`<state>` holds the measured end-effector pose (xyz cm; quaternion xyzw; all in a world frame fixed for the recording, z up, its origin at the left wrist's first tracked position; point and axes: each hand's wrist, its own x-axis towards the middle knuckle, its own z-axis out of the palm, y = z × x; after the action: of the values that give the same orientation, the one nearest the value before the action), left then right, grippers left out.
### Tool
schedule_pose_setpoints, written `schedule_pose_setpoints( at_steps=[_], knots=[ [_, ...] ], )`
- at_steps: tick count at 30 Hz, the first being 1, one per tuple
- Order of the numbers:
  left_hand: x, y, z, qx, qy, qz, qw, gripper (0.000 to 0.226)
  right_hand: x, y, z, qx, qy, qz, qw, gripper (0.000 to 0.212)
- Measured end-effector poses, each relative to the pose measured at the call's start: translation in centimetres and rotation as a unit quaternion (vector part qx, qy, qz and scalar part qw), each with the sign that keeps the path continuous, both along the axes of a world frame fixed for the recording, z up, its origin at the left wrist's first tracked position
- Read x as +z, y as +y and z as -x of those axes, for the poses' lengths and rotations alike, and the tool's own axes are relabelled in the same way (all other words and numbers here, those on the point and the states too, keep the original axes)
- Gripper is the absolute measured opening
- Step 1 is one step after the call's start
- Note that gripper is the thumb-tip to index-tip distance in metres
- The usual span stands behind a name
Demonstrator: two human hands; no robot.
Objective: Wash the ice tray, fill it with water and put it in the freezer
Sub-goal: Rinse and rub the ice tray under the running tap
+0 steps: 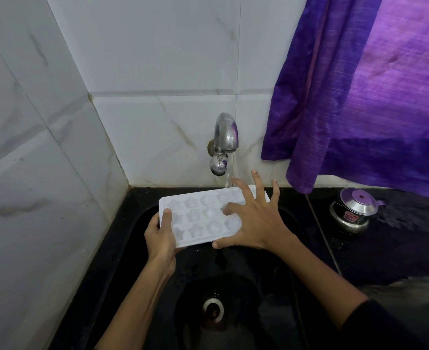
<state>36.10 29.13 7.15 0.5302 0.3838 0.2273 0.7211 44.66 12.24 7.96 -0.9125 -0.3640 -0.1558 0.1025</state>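
White ice tray (198, 218) with star and round moulds under running tap (224, 137), left hand (161, 236) gripping its edge, right hand (256, 218) fingers spread flat on it

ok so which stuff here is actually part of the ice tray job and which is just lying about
Part of the job:
ice tray, gripped by the left hand, right hand spread on it
tap, running
sink

Just lying about:
steel pot on the counter
purple curtain
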Motion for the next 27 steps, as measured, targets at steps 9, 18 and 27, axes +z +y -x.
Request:
schedule_pose_setpoints(
  at_steps=[9,18,27],
  knots=[
    [0.4,0.5,0.2,0.017,-0.015,0.013,1.000,0.029,-0.4,-1.1,1.6,-0.016,0.024,-0.087,0.996,0.049],
    [-0.2,0.3,-1.0,0.010,-0.009,0.026,1.000,0.033,-1.5,-0.9,0.9,-0.026,-0.024,-0.053,0.998,0.039],
    [0.1,0.0,-2.4,0.008,-0.011,0.039,0.999,0.030,-1.5,-0.7,-0.2,-0.041,-0.095,-0.067,0.992,0.019]
  ],
)
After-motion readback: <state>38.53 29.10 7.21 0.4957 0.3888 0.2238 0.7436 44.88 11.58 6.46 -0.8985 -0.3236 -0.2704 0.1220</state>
